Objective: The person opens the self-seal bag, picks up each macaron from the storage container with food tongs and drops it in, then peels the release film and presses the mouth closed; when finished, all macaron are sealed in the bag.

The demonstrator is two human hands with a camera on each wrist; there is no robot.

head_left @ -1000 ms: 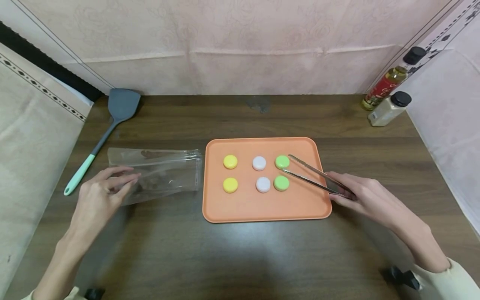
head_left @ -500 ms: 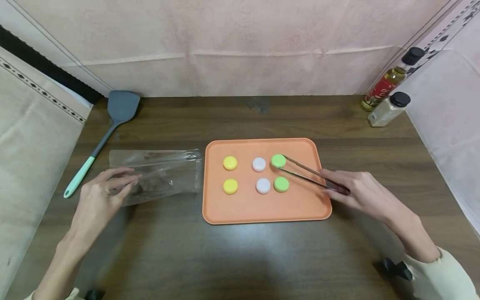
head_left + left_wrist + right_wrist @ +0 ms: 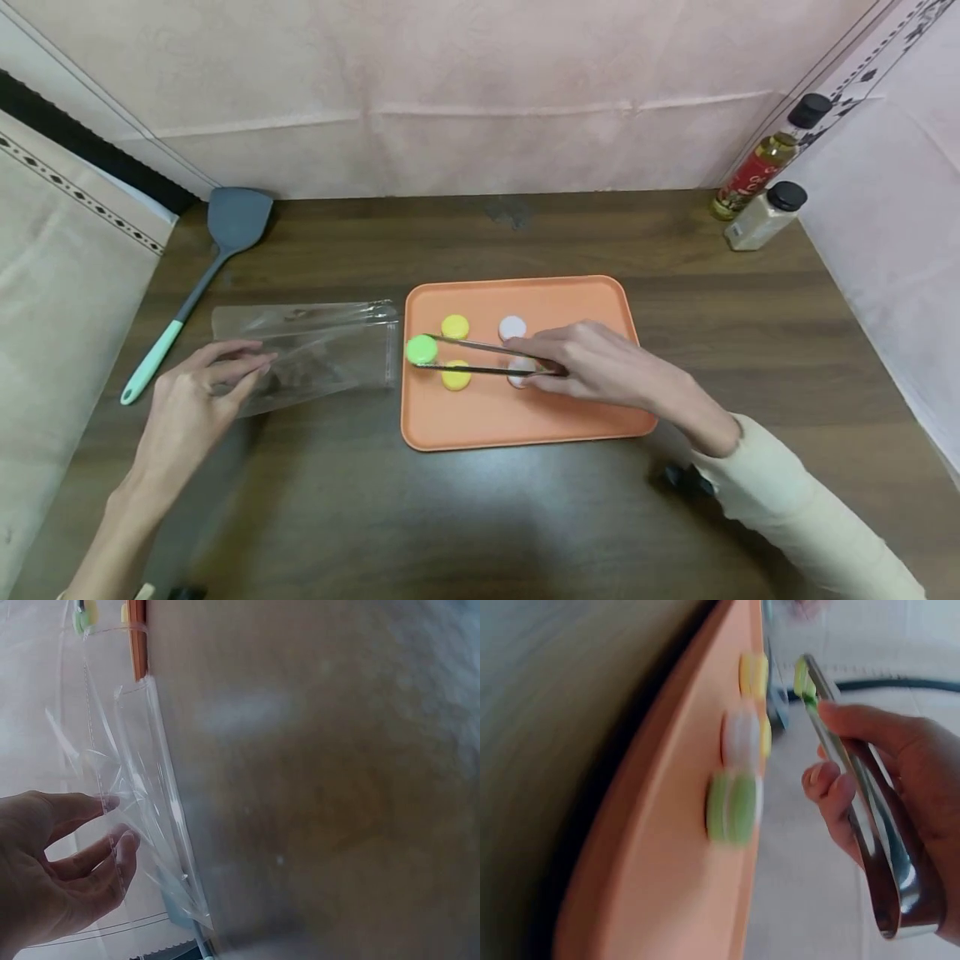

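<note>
My right hand grips metal tongs, whose tips hold a green macaron in the air over the left edge of the orange tray. Yellow macarons and white ones lie on that tray. Another green macaron on the tray shows in the right wrist view; the hand hides it from the head view. At the left, my left hand pinches the end of a clear plastic bag, with thumb and fingers at its edge.
A grey spatula with a mint handle lies at the back left. An oil bottle and a black-capped jar stand at the back right. Cloth hangs behind the wooden table.
The tongs have closed on the back green macaron, lifted it and carried it left across the tray with the right hand. My left hand stays on the bag.
</note>
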